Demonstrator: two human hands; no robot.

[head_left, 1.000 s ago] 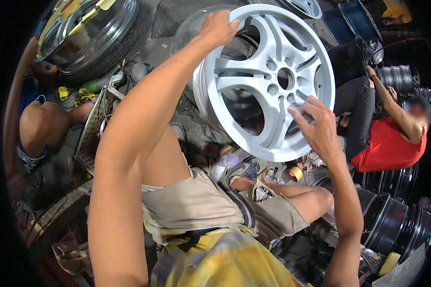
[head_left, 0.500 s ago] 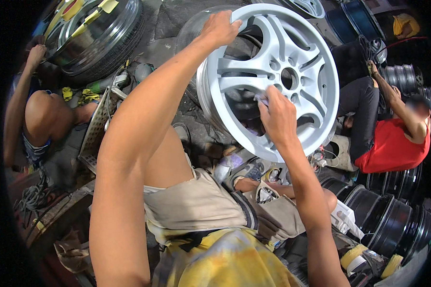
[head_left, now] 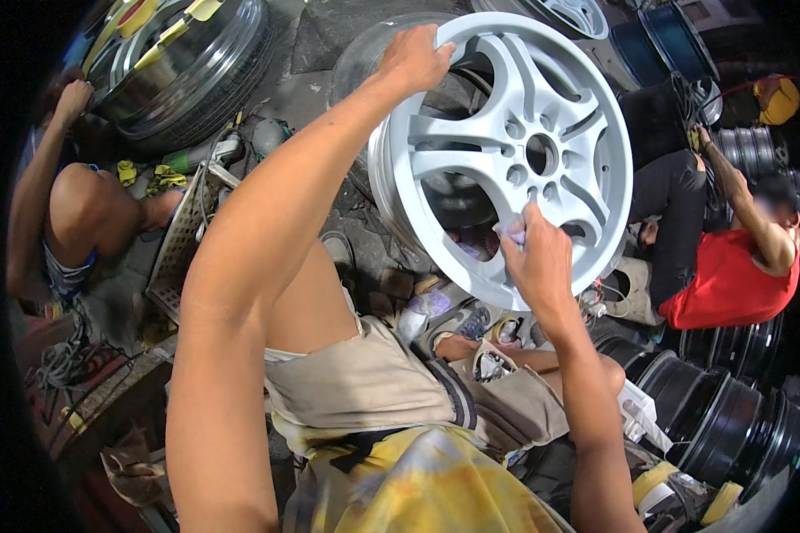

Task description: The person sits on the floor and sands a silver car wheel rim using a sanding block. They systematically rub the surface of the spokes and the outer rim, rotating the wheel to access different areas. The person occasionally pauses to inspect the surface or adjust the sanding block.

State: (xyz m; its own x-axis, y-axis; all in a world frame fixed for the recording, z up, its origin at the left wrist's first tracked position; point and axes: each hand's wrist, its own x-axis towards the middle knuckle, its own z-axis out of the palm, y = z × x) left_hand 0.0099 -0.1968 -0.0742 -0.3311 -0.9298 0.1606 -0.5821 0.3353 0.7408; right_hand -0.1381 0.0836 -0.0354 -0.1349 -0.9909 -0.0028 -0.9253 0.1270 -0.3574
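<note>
A pale grey-white alloy wheel (head_left: 458, 162) with split spokes stands tilted in front of me. My left hand (head_left: 416, 59) is closed over its upper left rim edge, the fingers wrapped behind it. My right hand (head_left: 542, 262) pinches a small pale purple piece (head_left: 510, 233), either abrasive sheet or cloth; its exact kind is unclear. That hand presses against a lower spoke, with the index finger stretched toward the bolt holes just below the centre bore. Part of the purple piece is hidden behind the fingers.
Behind the wheel lies a tyre (head_left: 351, 84). A wheel with its tyre (head_left: 196, 75) and yellow tape stands at upper left, near a person's knee (head_left: 89, 209). On the right sits a person in a red top (head_left: 729, 275). Black rims (head_left: 720, 409) are stacked at lower right.
My right hand has slid down and slightly right, away from the centre bore, along the spoke. My left hand keeps its hold on the rim. The wheel sits slightly lower in view.
</note>
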